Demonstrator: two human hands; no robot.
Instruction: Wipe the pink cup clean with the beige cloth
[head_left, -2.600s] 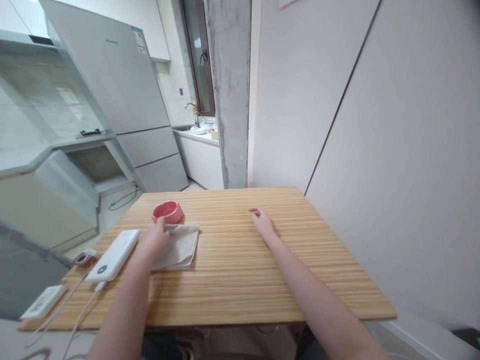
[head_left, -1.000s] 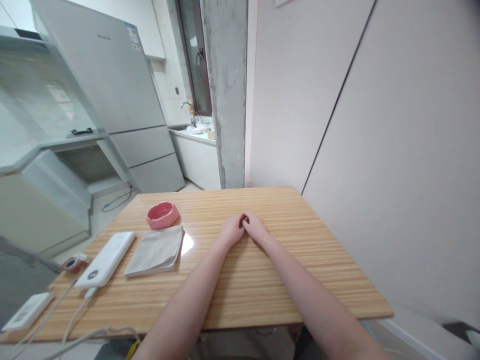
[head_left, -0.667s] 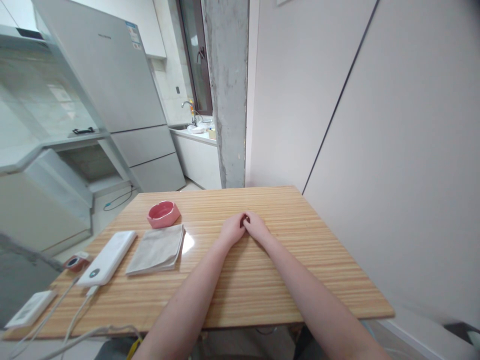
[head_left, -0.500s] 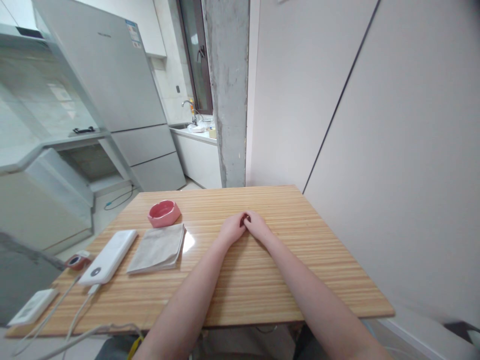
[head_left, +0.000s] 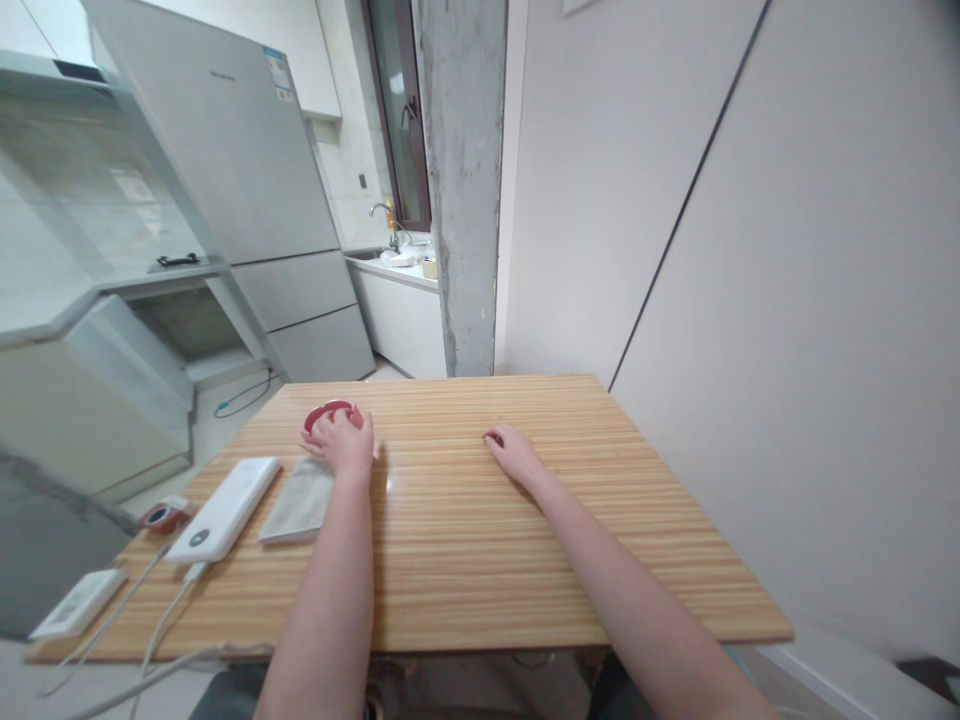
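The left hand (head_left: 345, 441) lies over the near side of the pink ashtray (head_left: 324, 411), fingers curled down onto its rim; whether they truly grip it or only rest there cannot be told, since the hand hides most of the dish; the ashtray sits on the wooden table (head_left: 480, 560), towards its far left part. Just on the near side of the ashtray lies a folded grey cloth (head_left: 298, 505), its right half hidden under the left forearm; left of the cloth, and close beside it, lies a white power bank (head_left: 223, 508) with a cable running off the near end; further left of the ashtray, by the table's left edge, are a small red device (head_left: 160, 516) and a flat white device (head_left: 73, 603). The right hand (head_left: 512, 456) rests on the table well to the right of the ashtray, fingers loosely curled, holding nothing.
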